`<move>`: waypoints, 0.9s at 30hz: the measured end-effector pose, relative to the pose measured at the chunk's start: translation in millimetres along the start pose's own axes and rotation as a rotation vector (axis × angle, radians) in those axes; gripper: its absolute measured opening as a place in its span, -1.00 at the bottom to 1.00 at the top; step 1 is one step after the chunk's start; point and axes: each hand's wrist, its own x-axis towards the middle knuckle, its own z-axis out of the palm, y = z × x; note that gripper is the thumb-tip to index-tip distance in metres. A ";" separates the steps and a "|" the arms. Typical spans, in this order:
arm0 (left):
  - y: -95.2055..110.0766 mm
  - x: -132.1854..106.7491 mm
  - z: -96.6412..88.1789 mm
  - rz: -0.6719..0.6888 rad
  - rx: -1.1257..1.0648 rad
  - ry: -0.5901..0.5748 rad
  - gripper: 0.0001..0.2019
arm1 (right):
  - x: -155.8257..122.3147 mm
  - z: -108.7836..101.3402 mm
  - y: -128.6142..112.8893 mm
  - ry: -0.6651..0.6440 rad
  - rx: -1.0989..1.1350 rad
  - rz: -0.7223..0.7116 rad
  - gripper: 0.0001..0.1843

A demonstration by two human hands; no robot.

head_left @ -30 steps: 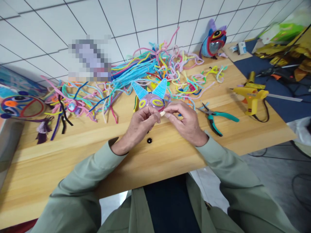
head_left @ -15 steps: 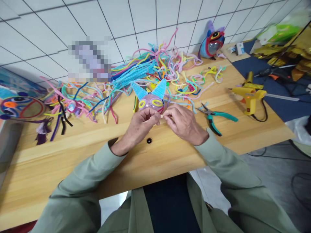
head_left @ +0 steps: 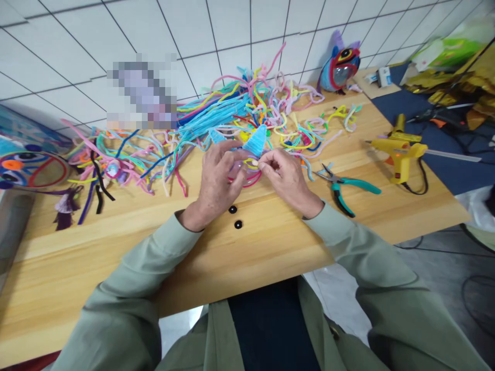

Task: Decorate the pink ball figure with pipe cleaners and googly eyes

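A clear ball-shaped animal head (head_left: 253,180) lies ahead of me, with yellow ring eyes, a pink-red edge and light-blue pipe-cleaner ears (head_left: 256,142). Its left half is mostly hidden by my left hand (head_left: 219,178), whose fingers are spread apart over it; I cannot tell whether they touch it. My right hand (head_left: 285,174) pinches a small pale piece (head_left: 255,162) between thumb and forefinger, right by the right-hand yellow ring. Nearer to me, two small round black pieces with light centres, an upper one (head_left: 232,209) and a lower one (head_left: 238,224), lie on the wooden table (head_left: 270,247).
Pliers with teal handles (head_left: 346,186) lie to the right, before a yellow glue gun (head_left: 402,154) with a cord. Loose pipe cleaners (head_left: 216,116) heap along the tiled wall. Finished animal heads stand at the back right (head_left: 340,69) and far left (head_left: 34,167).
My left hand has parted from the small pale piece and opened over the left of the animal head. My right hand keeps the piece, moved slightly up. A second black piece now shows.
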 end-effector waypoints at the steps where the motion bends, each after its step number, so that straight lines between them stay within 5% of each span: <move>1: 0.6 0.5 1.1 -0.007 -0.008 -0.028 -0.80 | -0.3 1.0 0.7 -0.003 -0.005 -0.009 -0.79; 6: 1.7 2.1 4.7 -0.056 -0.022 -0.108 -0.82 | -1.5 2.0 3.5 -0.007 -0.017 -0.012 -0.76; 15: 3.6 6.5 9.1 -0.013 -0.048 -0.075 -0.84 | -1.3 3.5 4.3 -0.001 -0.014 -0.047 -0.85; 27: 6.1 9.3 23.3 -0.128 0.000 -0.022 -0.91 | -1.2 6.0 2.7 0.003 0.001 -0.037 -0.88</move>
